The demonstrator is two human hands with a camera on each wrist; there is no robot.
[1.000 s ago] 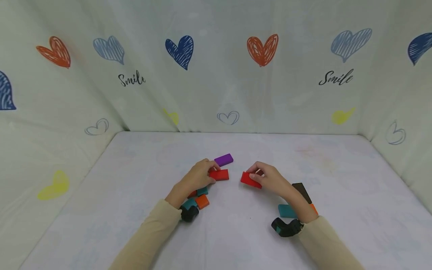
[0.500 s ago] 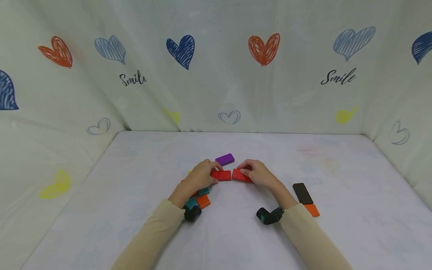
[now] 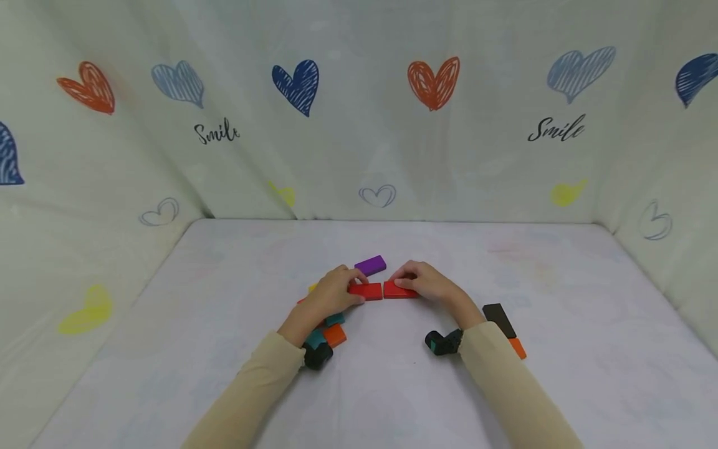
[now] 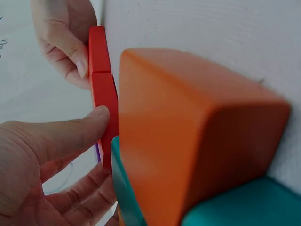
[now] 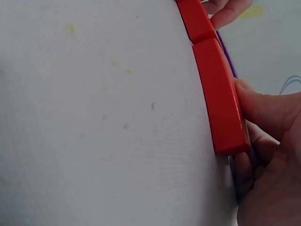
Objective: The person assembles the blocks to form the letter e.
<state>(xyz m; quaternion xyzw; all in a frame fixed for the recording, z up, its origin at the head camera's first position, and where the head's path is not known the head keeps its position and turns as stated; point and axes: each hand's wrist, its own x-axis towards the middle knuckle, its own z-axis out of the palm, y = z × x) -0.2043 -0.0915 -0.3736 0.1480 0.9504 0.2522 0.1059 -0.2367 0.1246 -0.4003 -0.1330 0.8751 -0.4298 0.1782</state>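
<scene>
Two red wooden blocks lie end to end near the middle of the table, with at most a thin seam between them. My left hand (image 3: 332,293) pinches the left red block (image 3: 370,291) between thumb and fingers. On the right red block (image 5: 218,99), my right hand (image 3: 427,283) keeps a thumb-and-finger grip at its far end. Just behind the pair lies a purple block (image 3: 370,265). Beneath my left wrist sit an orange block (image 4: 164,127) and teal blocks (image 3: 335,319), partly covered by the hand and the wrist camera.
A dark brown block (image 3: 498,319) and an orange block (image 3: 518,348) lie beside my right forearm, touching or nearly so. A bit of yellow (image 3: 311,287) shows behind my left hand. White cloth (image 3: 359,125) printed with hearts hangs behind the table (image 3: 381,386).
My right hand has brought its red block leftward and turned it in line with the left one, closing the gap. My left hand has stayed nearly still. The right forearm now hides a teal block.
</scene>
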